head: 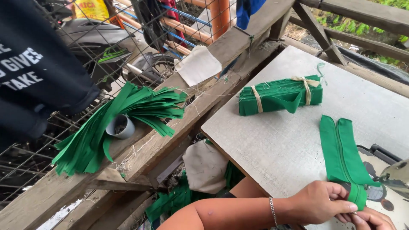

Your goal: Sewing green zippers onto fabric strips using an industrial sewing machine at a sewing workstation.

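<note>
Head view, read from the left. A dark shirt (30, 72) hangs at the far left against the wire fence (85, 38), out of the work area. Next, a fan of green strips (128, 117) is draped over a slanting wooden rail (170, 140), weighted by a small grey cup (120, 127) set on top of them; that placement looks meant to keep the loose pieces from sliding off. A pale cloth patch (198, 64) lies higher on the same rail. Below the rail, more green scraps (174, 200) and a beige cloth (205, 167) sit in the gap beside the counter (272, 140).

On the counter, toward its far side, a green bundle (279, 96) is tied with two pale bands, evidently to hold cut pieces together as a stack, well apart from the hands.

At the right, a green piece (343, 159) lies lengthwise on the counter, its near end folded over and running onto the sewing machine bed (383, 170). The left hand (317, 202), a bracelet (272, 211) at its wrist, has its fingers (341, 207) pinched together on that folded end, apparently to hold the fold flat. The right hand (370, 219) meets it from below at the frame edge; its fingers touch the same end, but whether they are clamped on it I cannot tell, since most of the hand is cut off.
</note>
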